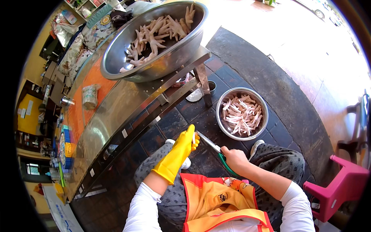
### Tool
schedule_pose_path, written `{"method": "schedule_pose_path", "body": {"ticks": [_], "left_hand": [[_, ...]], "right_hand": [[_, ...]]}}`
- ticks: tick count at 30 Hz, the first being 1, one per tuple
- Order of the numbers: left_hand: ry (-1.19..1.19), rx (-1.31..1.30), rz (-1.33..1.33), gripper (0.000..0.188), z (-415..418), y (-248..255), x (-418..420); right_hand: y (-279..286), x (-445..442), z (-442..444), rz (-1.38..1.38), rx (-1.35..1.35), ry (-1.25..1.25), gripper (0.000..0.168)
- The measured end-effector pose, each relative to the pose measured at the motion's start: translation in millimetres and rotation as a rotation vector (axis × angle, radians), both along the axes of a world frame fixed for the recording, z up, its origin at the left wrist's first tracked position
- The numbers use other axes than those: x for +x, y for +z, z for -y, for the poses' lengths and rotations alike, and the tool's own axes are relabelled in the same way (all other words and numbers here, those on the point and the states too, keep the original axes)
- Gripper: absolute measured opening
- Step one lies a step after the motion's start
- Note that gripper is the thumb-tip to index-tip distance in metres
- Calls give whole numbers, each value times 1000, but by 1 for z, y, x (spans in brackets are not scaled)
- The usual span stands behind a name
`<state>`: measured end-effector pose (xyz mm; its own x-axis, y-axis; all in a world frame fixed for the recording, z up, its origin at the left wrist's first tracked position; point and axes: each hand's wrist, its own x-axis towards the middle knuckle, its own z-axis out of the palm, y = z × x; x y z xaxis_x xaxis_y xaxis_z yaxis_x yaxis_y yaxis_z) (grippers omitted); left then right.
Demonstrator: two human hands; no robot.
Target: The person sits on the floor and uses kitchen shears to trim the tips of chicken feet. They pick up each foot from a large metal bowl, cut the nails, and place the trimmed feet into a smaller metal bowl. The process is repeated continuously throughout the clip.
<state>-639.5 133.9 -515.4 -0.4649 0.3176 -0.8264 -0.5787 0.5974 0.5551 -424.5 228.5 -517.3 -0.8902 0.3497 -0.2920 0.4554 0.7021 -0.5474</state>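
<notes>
My left hand [184, 145], in a yellow rubber glove, is closed around a pale chicken foot [194, 138], mostly hidden by the fingers. In my bare right hand [236, 159] are scissors with green handles [226, 165]. Their metal blades [208, 142] point at the chicken foot, the tips close beside it; contact is unclear. Beyond my right hand, a round steel bowl [265, 116] full of chicken feet [242, 114] stands on the floor. Up on the table, a large steel basin [171, 62] holds more chicken feet [156, 32].
The long metal-topped table [127, 101] runs along my left, bearing a plastic-wrapped package [90, 97]. A pink plastic stool [333, 185] stands at my right. Dark floor tiles [171, 124] lie before me. Near the table leg is a small dark container [212, 85].
</notes>
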Motion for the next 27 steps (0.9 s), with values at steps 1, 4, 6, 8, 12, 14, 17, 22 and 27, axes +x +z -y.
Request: {"method": "schedule_pose_path", "body": {"ticks": [1,4,6,8,12,14,17,22,27], "left_hand": [[-13,-32,77,51,11,-20,1],[-52,-82,173,46,36,-60,8],[-98,-122,137,48,35,-60,13],[-141,-53,245,51,36,-57,8],[-128,16,174,48,38,-53,4],[-112,114,147,49,35,-43,2],[-2,227,65,28,16,-10,6],[95,465,110,21,11,31,-4],[-33,680,75,39,5,57,-10]], "right_hand": [[6,-1,4,108,-115,1,17],[0,4,14,269,-304,0,23],[-10,10,16,255,-358,-49,23],[-15,17,17,207,-378,-100,25],[1,17,24,168,-491,-123,35],[10,16,13,216,-497,-162,34],[-17,28,-6,60,-278,-173,35],[4,20,-18,-66,-166,-271,36],[20,15,-21,-179,-44,-292,39]]}}
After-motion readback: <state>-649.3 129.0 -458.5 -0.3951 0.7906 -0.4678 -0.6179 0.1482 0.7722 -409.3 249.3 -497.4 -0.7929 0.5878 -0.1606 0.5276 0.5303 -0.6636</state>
